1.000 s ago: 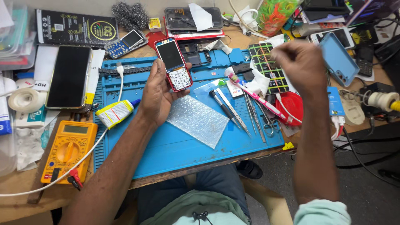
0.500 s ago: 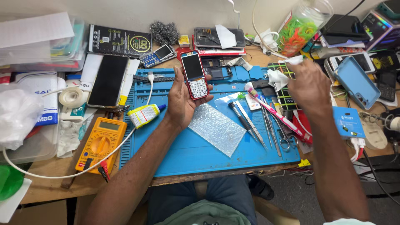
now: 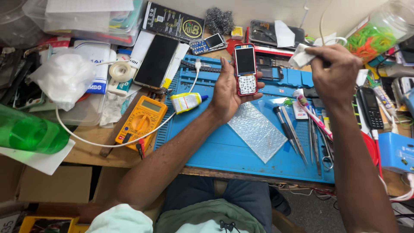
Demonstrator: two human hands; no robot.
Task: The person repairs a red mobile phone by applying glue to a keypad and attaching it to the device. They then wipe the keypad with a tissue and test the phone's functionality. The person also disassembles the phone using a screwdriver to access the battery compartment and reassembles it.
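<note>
Raised since before, right hand (image 3: 334, 71) pinches a white cloth (image 3: 302, 56); left hand (image 3: 228, 88) fingers grip the red phone (image 3: 246, 69) above the mat's (image 3: 224, 151) far edge.

Wooden surface (image 3: 92, 149) is packed: blue mat (image 3: 224, 149), orange multimeter (image 3: 141, 118), tape roll (image 3: 120, 71), black smartphone (image 3: 156, 61), green bottle (image 3: 30, 133).

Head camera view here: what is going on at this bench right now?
A person sits at a cluttered repair bench. The left hand holds a small red keypad phone upright, screen dark, above a blue work mat. The right hand is raised over the far edge of the mat, pinching a white cloth or tissue. On the mat lie a sheet of bubble wrap, tweezers and a small glue bottle; a yellow multimeter sits at the mat's left edge.
</note>
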